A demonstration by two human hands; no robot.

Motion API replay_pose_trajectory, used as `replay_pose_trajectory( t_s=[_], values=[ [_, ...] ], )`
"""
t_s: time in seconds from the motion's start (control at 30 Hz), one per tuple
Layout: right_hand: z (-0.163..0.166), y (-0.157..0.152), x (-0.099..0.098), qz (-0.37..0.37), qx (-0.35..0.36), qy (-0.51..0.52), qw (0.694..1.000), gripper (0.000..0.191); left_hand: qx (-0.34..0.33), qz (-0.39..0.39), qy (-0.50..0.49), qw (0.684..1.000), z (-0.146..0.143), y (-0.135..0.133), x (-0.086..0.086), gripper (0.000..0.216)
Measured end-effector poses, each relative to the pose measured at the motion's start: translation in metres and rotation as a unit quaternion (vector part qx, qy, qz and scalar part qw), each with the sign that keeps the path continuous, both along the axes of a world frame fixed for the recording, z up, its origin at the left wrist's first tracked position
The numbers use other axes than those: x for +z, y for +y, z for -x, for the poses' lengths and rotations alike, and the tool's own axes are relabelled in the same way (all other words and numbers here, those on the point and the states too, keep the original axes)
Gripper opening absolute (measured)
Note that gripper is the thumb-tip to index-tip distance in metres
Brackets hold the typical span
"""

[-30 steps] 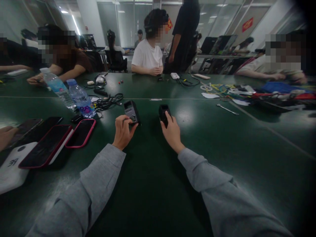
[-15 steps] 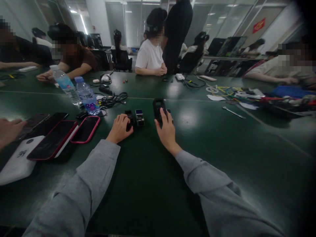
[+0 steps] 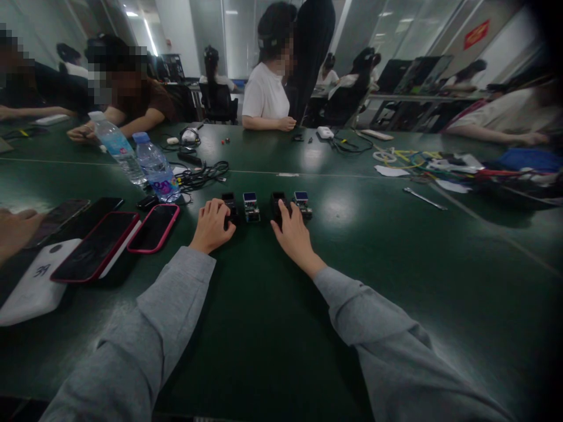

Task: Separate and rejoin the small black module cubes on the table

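Head view: left hand [image 3: 212, 227] on the left black case [image 3: 229, 203], right hand [image 3: 294, 232] on the right black case [image 3: 275, 205].
Both hands curve; I can't tell whether they grip. Both cases lie on the green table [image 3: 259, 305], a small device [image 3: 251, 206] between them.

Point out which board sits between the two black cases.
The left board: it has the left case on one side and the right case on the other. The right board lies outside the pair.
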State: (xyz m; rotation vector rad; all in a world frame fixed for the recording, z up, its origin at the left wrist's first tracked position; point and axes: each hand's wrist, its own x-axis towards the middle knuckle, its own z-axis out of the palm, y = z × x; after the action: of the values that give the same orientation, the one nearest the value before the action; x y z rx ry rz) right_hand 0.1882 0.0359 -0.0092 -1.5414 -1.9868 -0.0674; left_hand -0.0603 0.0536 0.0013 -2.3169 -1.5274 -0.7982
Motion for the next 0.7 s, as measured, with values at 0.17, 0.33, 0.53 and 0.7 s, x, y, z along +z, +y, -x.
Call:
replay_pose_trajectory(
  t_s=[0.17, 0.33, 0.53, 0.7],
  values=[
    [0.005, -0.006, 0.011, -0.059, 0.103, -0.041, 0.992, 0.057, -0.015, -0.012, -0.016, 1.0, 0.002, 0.002, -0.002, 0.022],
    [0.01, -0.006, 0.011, -0.034, 0.211, -0.103, 0.972, 0.058, -0.021, -0.008, -0.029, 0.999, 0.0, -0.001, 0.001, 0.022],
    [0.008, -0.004, 0.009, -0.037, 0.199, -0.112, 0.973, 0.049, -0.035, -0.008, -0.027, 0.999, -0.001, 0.0, 0.0, 0.022],
    [0.013, -0.001, 0.013, -0.06, 0.217, -0.139, 0.964, 0.05, -0.084, -0.004, -0.037, 0.996, 0.002, 0.006, -0.004, 0.018]
  ],
)
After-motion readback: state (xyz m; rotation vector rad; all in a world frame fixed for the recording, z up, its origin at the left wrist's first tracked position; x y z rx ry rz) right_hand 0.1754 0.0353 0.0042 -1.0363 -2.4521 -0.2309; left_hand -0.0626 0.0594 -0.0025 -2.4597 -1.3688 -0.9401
